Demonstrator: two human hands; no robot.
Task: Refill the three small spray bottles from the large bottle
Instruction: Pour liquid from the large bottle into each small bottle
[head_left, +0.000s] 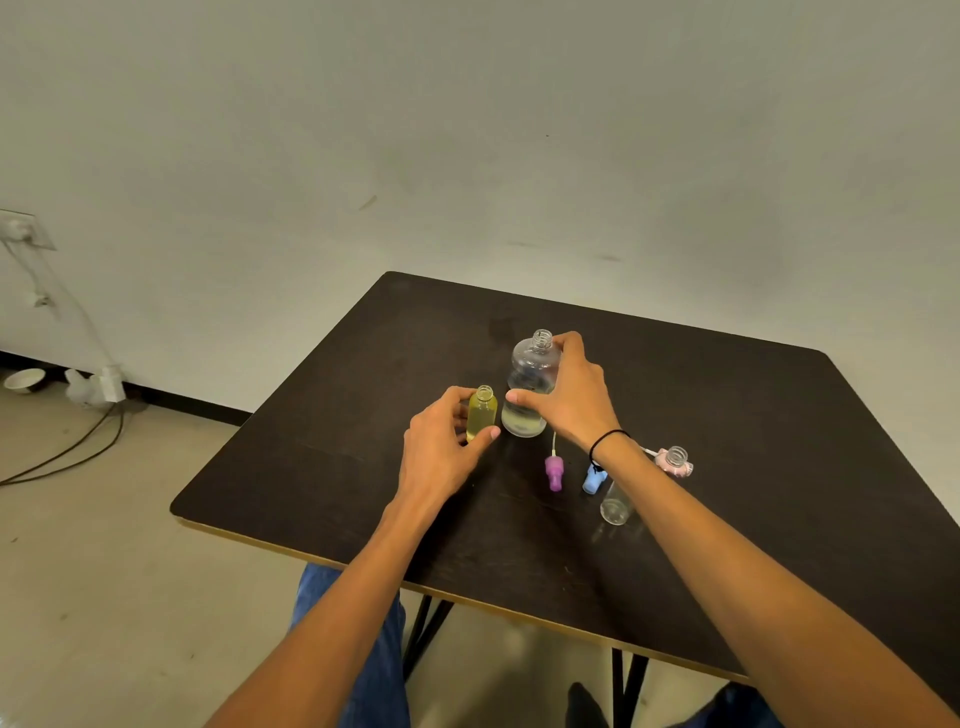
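I see my left hand (441, 447) curled round the yellow small bottle (482, 414), thumb at its near base and fingers behind it; the bottle stands upright on the dark table (727, 415), long axis vertical, uncapped neck pointing up, filled with yellow liquid nearly to the shoulder. My right hand (569, 395) grips the large bottle (530, 387) just to the right of the left hand, thumb across its front and fingers wrapped over the shoulder near the neck; that bottle also stands upright, open threaded mouth pointing up and slightly away from me, with pale liquid in its lower part and clear plastic above. The two bottles stand just beside each other, whether touching I cannot tell.

Near my right wrist, which wears a black band (605, 441), lies a purple spray cap (554, 472) on its side, its thin dip tube pointing away from me toward the large bottle; just right of it a blue spray cap (592, 480) is partly hidden under the wrist. Beneath my right forearm a clear small bottle (615, 506) shows, empty as far as I can see; its upper part is covered by the arm. On the far side of the forearm another small bottle (676, 457) stands upright, open neck up, with a pink spray cap (670, 464) lying against it.
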